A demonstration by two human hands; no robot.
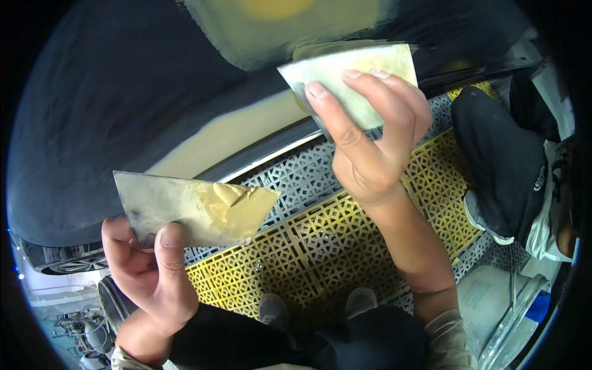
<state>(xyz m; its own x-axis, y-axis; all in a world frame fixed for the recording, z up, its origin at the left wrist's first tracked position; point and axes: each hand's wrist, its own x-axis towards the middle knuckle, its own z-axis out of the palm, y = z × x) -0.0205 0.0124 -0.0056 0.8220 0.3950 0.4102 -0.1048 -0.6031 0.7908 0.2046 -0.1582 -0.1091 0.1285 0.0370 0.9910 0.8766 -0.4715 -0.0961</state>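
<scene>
My left hand pinches a flat metal putty spreader at its lower edge, thumb on top. Creamy yellow filler lies in a lump at the spreader's right end. Higher up, my right hand grips a second putty spreader, pale and smeared with filler, fingers spread over its face. The far edge of that spreader is at the dark car panel, just below a large yellowish filler patch; I cannot tell whether they touch. A long pale filler strip runs along the panel's lower part.
Below lie yellow floor grating and grey grating. To the right, another person's dark-trousered leg and shoe are close by. A translucent plastic container stands lower right. A wheel and blurred equipment show lower left.
</scene>
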